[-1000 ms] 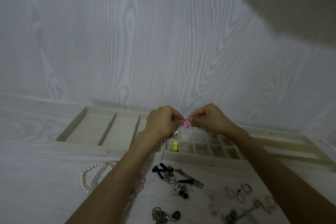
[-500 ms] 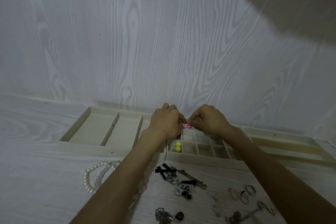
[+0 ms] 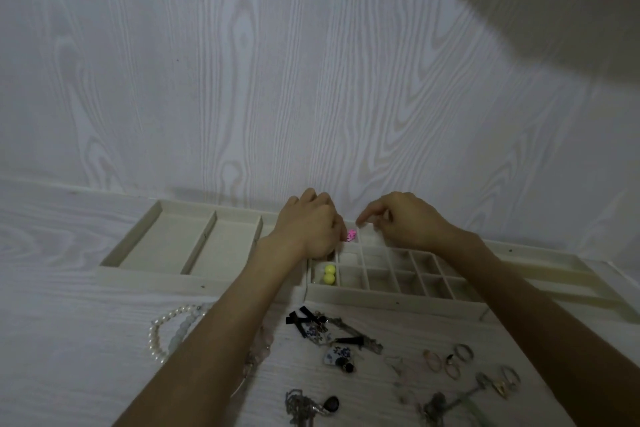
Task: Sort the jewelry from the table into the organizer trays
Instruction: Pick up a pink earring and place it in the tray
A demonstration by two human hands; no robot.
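A small pink piece of jewelry (image 3: 350,236) hangs at the fingertips of my left hand (image 3: 310,225), over the back-left cells of the gridded organizer tray (image 3: 394,295). My left hand is shut on it. Just to its right, my right hand (image 3: 403,222) hovers a little apart from the pink piece, index finger extended, with nothing seen in it. Two yellow beads (image 3: 329,274) lie in the tray's front-left cell. Loose jewelry lies on the white table in front of the trays.
A tray with long compartments (image 3: 156,243) stands at the left, another tray (image 3: 571,276) at the right, a wall right behind. On the table lie a pearl necklace (image 3: 155,334), black bow pieces (image 3: 300,319), a blue-white earring (image 3: 337,355), several rings (image 3: 446,361) and a chain with a dark pendant (image 3: 311,406).
Both hands pinched the pink piece together before. My right hand has now come off it and shifted slightly right, while my left hand keeps it, a bit lower over the grid tray.
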